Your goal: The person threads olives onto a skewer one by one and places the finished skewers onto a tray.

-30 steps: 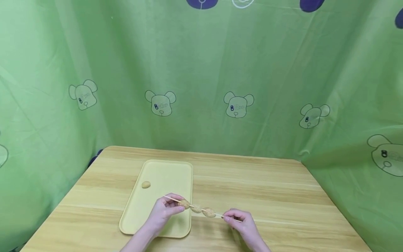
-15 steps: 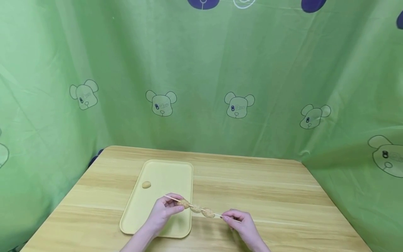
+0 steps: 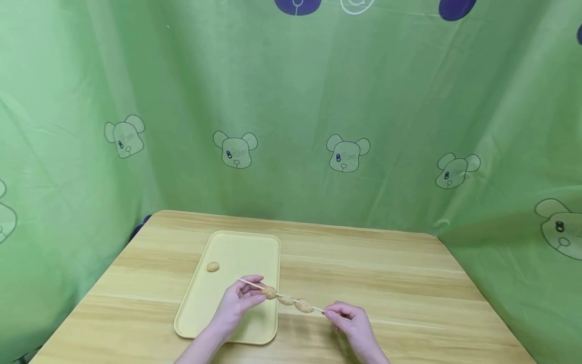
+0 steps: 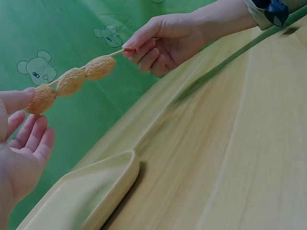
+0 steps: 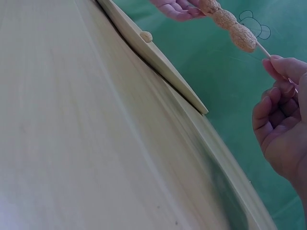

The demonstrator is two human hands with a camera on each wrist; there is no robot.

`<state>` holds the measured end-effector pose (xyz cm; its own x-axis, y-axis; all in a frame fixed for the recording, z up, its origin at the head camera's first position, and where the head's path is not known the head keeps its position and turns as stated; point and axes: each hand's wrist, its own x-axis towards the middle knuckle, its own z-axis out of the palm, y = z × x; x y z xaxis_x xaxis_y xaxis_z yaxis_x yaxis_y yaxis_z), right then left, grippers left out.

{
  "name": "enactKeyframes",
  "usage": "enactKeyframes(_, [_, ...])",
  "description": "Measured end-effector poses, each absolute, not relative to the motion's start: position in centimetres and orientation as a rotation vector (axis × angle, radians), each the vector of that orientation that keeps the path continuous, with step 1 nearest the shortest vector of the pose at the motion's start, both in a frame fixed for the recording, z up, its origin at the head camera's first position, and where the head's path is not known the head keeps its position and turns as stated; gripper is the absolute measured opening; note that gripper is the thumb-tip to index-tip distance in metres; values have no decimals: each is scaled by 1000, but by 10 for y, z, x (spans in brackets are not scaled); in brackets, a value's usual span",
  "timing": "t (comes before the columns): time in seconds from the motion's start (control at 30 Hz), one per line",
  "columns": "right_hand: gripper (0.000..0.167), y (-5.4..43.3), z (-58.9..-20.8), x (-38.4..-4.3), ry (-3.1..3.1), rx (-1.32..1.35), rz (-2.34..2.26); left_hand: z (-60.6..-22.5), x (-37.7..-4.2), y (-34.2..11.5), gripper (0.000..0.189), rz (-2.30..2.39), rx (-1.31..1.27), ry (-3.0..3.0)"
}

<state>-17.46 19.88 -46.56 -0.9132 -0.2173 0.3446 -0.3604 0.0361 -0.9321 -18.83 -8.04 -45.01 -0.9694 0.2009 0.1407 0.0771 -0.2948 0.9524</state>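
A thin wooden skewer (image 3: pixel 318 309) runs through three wrinkled, oval brown balls that look like fried food. The middle ball (image 3: pixel 286 300) sits close between its neighbours. My left hand (image 3: pixel 233 304) holds the end ball (image 4: pixel 42 99) between thumb and fingertips, while the skewer's bare tip sticks out past it. At the other end, my right hand (image 3: pixel 352 323) pinches the skewer behind the right-hand ball (image 5: pixel 243 38). The skewer is held up above the table, slanting down toward the right in the head view. A single loose ball (image 3: pixel 212 266) lies on the tray.
A pale yellow rectangular tray (image 3: pixel 236 247) with a low rim lies on the left part of the wooden table (image 3: pixel 386 273), partly under my left hand. Green curtains (image 3: pixel 291 101) printed with bear faces hang behind the table and on both sides.
The whole head view has shifted slightly to the right. Both hands keep their hold, and the left end of the skewer is a little higher. The loose ball stays on the tray.
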Motion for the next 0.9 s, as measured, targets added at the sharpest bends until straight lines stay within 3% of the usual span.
enactKeyframes(0.6, [7,209,-467,-174,-2134,500,2035,-451,-216,-136,46,2385,-23,2310])
enactKeyframes(0.9, [10,212,-468,-172,-2120,497,2045,-447,-236,-171,51,2260,-140,2400])
